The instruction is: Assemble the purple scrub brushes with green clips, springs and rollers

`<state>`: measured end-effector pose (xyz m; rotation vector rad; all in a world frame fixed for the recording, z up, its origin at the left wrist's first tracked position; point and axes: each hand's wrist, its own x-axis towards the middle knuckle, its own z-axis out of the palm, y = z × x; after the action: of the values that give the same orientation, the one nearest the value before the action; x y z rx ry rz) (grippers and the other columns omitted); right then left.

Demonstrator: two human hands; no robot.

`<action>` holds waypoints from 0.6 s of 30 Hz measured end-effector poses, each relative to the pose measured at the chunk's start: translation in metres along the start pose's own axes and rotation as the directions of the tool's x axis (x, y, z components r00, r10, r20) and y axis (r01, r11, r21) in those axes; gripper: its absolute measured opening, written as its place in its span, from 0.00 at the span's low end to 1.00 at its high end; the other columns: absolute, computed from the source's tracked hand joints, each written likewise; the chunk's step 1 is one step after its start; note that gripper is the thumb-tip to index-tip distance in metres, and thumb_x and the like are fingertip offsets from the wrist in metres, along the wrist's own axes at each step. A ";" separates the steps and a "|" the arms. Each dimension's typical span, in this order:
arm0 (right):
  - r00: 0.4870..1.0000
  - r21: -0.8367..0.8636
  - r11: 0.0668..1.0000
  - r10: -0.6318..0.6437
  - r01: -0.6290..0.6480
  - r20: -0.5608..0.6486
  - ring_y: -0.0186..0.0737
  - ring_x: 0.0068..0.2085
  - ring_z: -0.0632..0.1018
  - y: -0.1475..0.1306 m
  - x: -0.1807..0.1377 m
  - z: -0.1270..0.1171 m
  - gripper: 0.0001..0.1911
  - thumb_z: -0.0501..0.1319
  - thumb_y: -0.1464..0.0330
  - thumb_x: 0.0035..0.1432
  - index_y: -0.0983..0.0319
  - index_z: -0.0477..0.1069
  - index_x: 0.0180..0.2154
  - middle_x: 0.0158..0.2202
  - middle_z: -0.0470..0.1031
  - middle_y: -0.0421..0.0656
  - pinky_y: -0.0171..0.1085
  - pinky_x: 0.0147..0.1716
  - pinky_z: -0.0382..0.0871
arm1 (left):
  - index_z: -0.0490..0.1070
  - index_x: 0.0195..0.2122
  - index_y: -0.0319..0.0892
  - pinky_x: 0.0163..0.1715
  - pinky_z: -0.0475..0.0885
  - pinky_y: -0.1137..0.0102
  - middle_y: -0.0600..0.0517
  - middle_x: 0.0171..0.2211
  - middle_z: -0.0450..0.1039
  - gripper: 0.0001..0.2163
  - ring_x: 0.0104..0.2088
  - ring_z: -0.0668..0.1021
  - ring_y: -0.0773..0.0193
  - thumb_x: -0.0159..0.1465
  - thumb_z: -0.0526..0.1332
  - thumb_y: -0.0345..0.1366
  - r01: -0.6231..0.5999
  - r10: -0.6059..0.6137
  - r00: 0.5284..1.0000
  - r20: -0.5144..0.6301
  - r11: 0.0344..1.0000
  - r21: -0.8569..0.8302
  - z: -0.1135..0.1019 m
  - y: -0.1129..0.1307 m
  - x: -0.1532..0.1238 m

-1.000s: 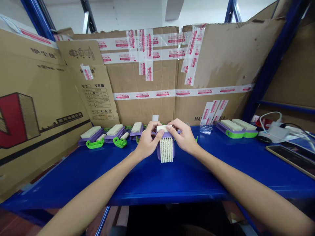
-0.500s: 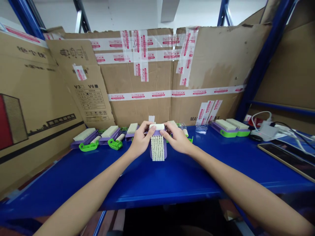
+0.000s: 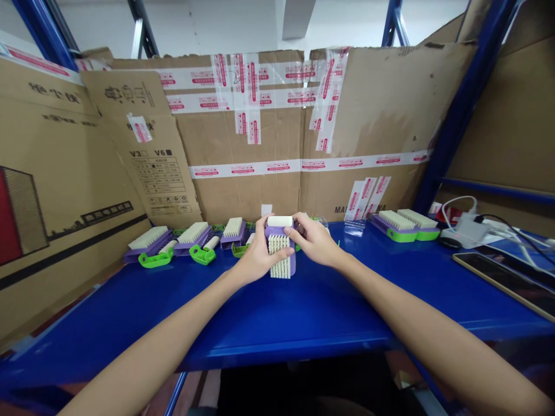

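Observation:
Between my hands, above the blue tabletop, is a purple brush (image 3: 280,249) with rows of cream bristles facing me and a cream roller (image 3: 280,221) across its upper end. My left hand (image 3: 259,253) grips its left side, with the thumb lying across the bristles. On the upper right edge of the brush, my right hand (image 3: 313,239) closes with its thumb near the purple strip under the roller. The fingers behind the brush are hidden. Just left of my left hand lies another purple brush (image 3: 233,230) beside a green end piece (image 3: 240,250).
More brushes (image 3: 193,233) with green end pieces (image 3: 202,254) line the back left. Two finished-looking green-and-purple brushes (image 3: 401,222) lie back right. A phone (image 3: 505,283), a white plug adapter (image 3: 470,230) and cables occupy the right. Taped cardboard (image 3: 247,190) walls the back.
My left thumb has moved down from the roller onto the bristles, and my left hand has slid lower along the brush. The brush has shifted slightly up and right.

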<state>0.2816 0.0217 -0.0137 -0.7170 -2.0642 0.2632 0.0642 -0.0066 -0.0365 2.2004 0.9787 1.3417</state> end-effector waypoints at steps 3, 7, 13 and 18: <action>0.999 -0.027 0.999 -0.020 0.022 0.047 0.40 0.33 0.76 0.002 0.000 -0.005 0.17 0.56 0.51 0.76 0.58 0.70 0.47 0.35 0.77 0.40 0.40 0.35 0.66 | 0.45 0.73 0.48 0.65 0.70 0.46 0.35 0.67 0.65 0.45 0.65 0.74 0.41 0.65 0.74 0.52 -0.007 0.007 1.000 0.002 1.000 -0.004 0.002 0.001 0.000; 0.998 -0.032 0.999 0.010 -0.008 0.055 0.43 0.38 0.80 0.012 0.003 -0.013 0.19 0.52 0.51 0.78 0.57 0.71 0.50 0.38 0.82 0.42 0.40 0.40 0.68 | 0.45 0.73 0.47 0.65 0.70 0.44 0.34 0.67 0.65 0.46 0.65 0.74 0.40 0.65 0.74 0.52 -0.002 0.002 1.000 0.007 1.000 0.018 0.002 0.002 0.000; 0.986 -0.322 0.932 0.159 -0.167 -0.052 0.45 0.39 0.79 0.050 0.009 -0.024 0.21 0.50 0.54 0.79 0.58 0.75 0.41 0.36 0.82 0.43 0.40 0.42 0.68 | 0.44 0.74 0.48 0.65 0.70 0.42 0.35 0.67 0.65 0.46 0.64 0.75 0.39 0.66 0.74 0.52 0.016 -0.018 1.000 0.023 0.996 0.091 -0.001 0.004 -0.001; 0.930 -0.494 0.789 0.331 -0.366 -0.162 0.53 0.53 0.77 0.085 0.008 -0.034 0.15 0.53 0.64 0.75 0.63 0.76 0.49 0.51 0.82 0.54 0.50 0.57 0.66 | 0.43 0.75 0.48 0.62 0.72 0.42 0.35 0.65 0.67 0.46 0.62 0.77 0.38 0.66 0.73 0.51 -0.001 -0.006 0.998 0.057 0.992 0.123 -0.004 0.007 -0.001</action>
<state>0.3389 0.0927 -0.0267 -1.4274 -1.9344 -0.1269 0.0632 -0.0126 -0.0312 2.3134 1.0683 1.2410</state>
